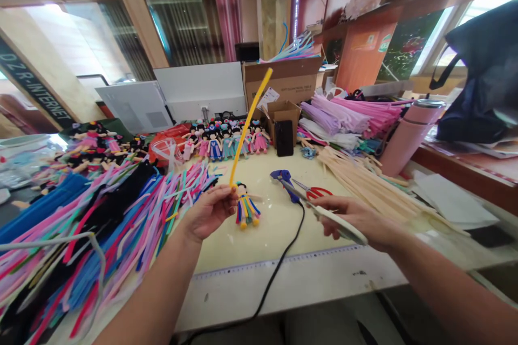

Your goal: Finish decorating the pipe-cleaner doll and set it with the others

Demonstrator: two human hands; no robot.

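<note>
One glue gun point(285, 174) lies beyond scissors point(342, 226), perhaps touching red-handled snips point(319, 192).

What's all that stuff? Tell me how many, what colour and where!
Strip: one, yellow, middle
Scissors: one, pale-handled, right of middle
Glue gun: one, blue, middle
Cord: one, black, front
Tool: one, red-handled, by glue gun
Doll: one, striped, middle
Back dolls: many, mixed, back
Left strips: many, mixed, left
Right strips: many, pink to beige, right
Phone: one, black, back
Boxes: two, brown, back
Flask: one, pink, right
Bag: one, dark, far right
Ruler: one, pale, front
Left hand: one, fingers on strip
Right hand: one, fingers on scissors
</note>
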